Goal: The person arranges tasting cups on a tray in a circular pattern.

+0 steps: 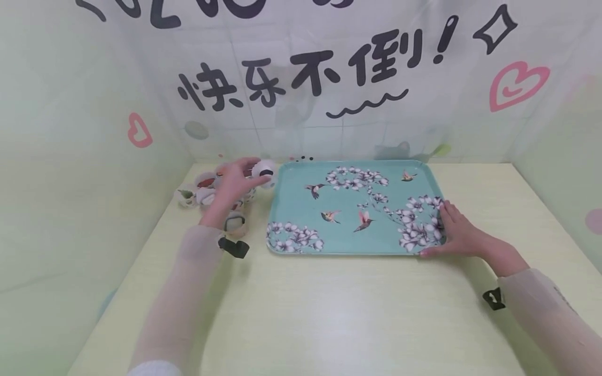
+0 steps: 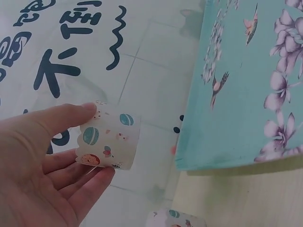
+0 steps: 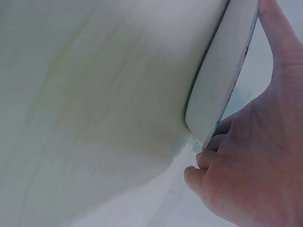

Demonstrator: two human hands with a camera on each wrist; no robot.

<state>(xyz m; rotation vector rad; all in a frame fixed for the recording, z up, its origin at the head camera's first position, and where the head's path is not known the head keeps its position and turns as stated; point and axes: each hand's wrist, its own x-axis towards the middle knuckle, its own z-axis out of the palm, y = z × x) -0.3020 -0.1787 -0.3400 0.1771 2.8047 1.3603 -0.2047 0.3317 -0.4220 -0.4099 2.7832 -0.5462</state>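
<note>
My left hand (image 1: 235, 180) holds a white paper baking cup (image 2: 111, 137) printed with macarons, beside the far left corner of a turquoise tray (image 1: 293, 201). Thumb and fingers pinch the cup near its scalloped rim. Something dark (image 1: 267, 172) shows inside it in the head view; its kind cannot be told. At the tray's near right corner, my right hand (image 1: 463, 235) grips the edge, fingers along the right side and thumb at the front. Flowers and birds are printed on the tray. Its pale outer side (image 3: 220, 71) appears in the right wrist view.
Several similar cups cluster left of the tray, partly behind my left hand and forearm. One has something green (image 1: 186, 194) in it, another something red (image 1: 205, 183); a nearer cup (image 1: 236, 223) stands apart. Behind the table (image 1: 320, 308) hangs a printed wall sheet (image 1: 301, 122).
</note>
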